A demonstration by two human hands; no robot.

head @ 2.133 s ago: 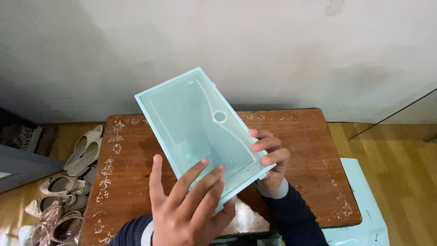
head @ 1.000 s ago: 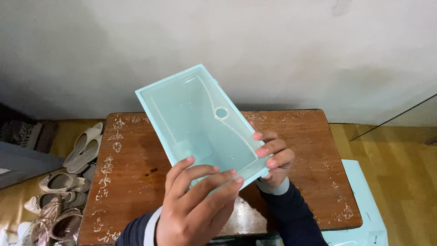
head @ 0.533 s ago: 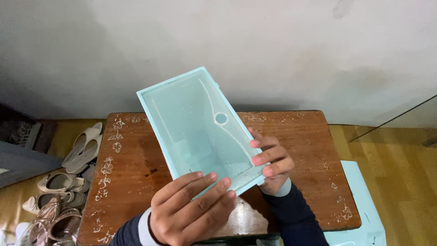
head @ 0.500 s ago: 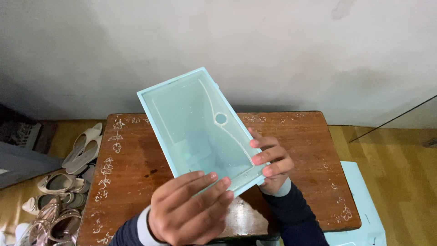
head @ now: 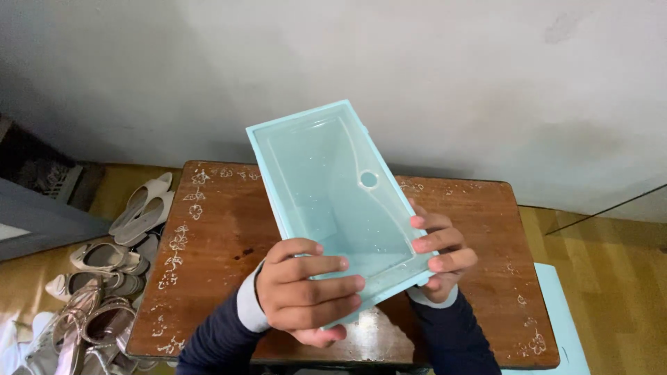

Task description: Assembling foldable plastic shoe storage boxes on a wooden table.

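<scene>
I hold a pale turquoise rectangular plastic panel with a clear window and a small round hole, tilted up above a wooden table. My left hand curls over its near left corner, fingers across the clear face. My right hand grips the near right edge, fingers wrapped onto the front. Both sleeves are dark blue.
The table has white floral patterns along its edges and stands against a pale wall. Several light-coloured shoes lie on the floor to the left. Another turquoise panel lies on the wooden floor at the lower right.
My left hand's fingers have curled tighter over the panel's near corner. The panel and both hands sit further right in view as the camera shifted.
</scene>
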